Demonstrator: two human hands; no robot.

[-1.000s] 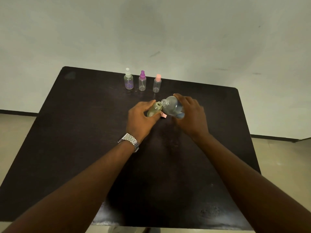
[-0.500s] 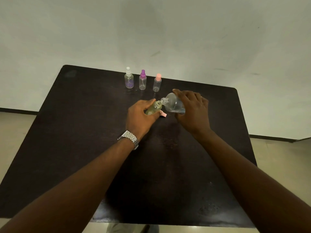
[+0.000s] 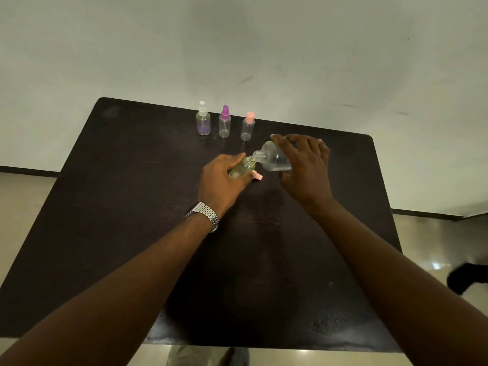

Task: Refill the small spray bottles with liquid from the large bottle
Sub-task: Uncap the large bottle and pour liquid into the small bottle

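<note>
My left hand (image 3: 220,180) grips a small uncapped bottle (image 3: 241,169) holding yellowish liquid, tilted to the right. My right hand (image 3: 306,167) holds the large clear bottle (image 3: 274,159) tipped on its side, its mouth touching the small bottle's neck. A pink cap (image 3: 258,176) lies on the table just below the small bottle. At the table's far edge stand three small spray bottles in a row: one with a white top (image 3: 203,120), one with a purple top (image 3: 224,122) and one with a pink top (image 3: 247,126).
The dark table (image 3: 132,207) reaches a white wall at the back. Tiled floor shows on both sides, with a dark shape (image 3: 467,280) on the floor at the right.
The large bottle has risen and tipped further, its mouth now down on the small bottle's neck. Both hands shifted slightly away from me.
</note>
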